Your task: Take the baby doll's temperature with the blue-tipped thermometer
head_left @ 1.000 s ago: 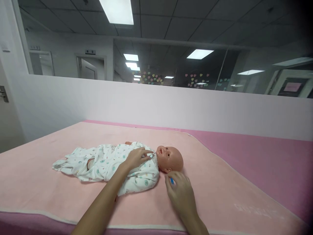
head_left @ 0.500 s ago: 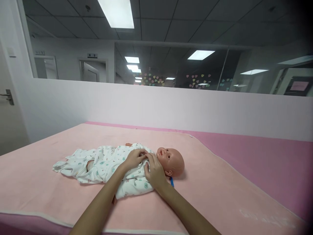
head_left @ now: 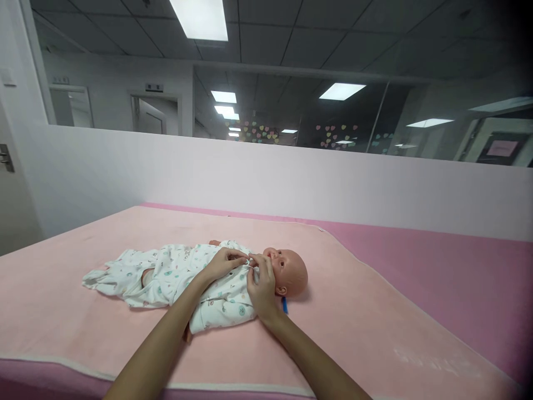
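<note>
1. Head view, vs. a sec ago: right hand [head_left: 261,284] has come off the blanket beside the doll's head and now sits at the collar of the romper [head_left: 195,280], meeting the left hand [head_left: 222,263]. Small blue thing [head_left: 284,305] it was near now lies free on the blanket, just below the doll's ear.
2. Hands now: both curled, fingertips pinched together on the fabric edge at the neck, approx. on a small shiny snap [head_left: 248,261]. Can't tell if the snap is mated or apart; too small.
3. Where it is: doll [head_left: 287,269] lies on its back, head to the right, feet left, mid pink blanket [head_left: 366,328], which covers a darker pink mattress [head_left: 458,266].
4. Risks, my guess: thin cloth could slip from the pinch, since the two edges are loose and wrinkled; pressing the snap w/o backing would push into the soft chest and misalign halves; right wrist is close to the head, so a nudge could roll it; blue thing could get swept off by the forearm.
5. Materials: romper is soft printed cotton, crumpled; head is smooth hard plastic, round, slightly glossy; blanket is fuzzy fleece w/ pale hem.
</note>
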Demonstrator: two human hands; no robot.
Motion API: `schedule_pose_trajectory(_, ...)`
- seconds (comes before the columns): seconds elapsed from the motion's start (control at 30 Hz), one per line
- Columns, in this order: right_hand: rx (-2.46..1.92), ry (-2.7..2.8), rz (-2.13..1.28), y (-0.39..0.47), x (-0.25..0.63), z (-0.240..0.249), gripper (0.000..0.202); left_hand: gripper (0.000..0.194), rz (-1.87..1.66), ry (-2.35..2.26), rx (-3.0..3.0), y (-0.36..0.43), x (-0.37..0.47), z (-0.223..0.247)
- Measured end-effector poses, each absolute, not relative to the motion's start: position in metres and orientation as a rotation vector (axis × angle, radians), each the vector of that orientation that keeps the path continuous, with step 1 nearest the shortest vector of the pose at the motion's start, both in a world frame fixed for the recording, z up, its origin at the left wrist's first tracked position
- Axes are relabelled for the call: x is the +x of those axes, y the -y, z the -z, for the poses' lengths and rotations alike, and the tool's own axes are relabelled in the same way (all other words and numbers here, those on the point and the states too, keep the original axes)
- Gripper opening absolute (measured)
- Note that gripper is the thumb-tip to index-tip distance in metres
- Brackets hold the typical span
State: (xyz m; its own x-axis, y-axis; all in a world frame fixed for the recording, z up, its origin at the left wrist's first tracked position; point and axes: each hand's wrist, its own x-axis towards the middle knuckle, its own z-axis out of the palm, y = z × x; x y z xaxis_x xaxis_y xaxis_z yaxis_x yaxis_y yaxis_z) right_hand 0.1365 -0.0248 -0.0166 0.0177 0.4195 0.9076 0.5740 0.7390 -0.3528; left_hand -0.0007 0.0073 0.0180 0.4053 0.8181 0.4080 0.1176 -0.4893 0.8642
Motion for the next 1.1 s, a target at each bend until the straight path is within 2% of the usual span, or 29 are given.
schedule_pose_trajectory(0.3, -0.77, 1.61, 0.24, 0.016, 0.141, 0.023, 0.026, 0.038, -0.971, -0.779, 1.988, -0.001, -0.006, -0.025)
schedule_pose_trajectory(1.1, -0.877, 1.717, 0.212, 0.014, 0.139, 0.026, 0.024, 0.038, -1.026, -0.834, 1.994, -0.002, -0.007, -0.023)
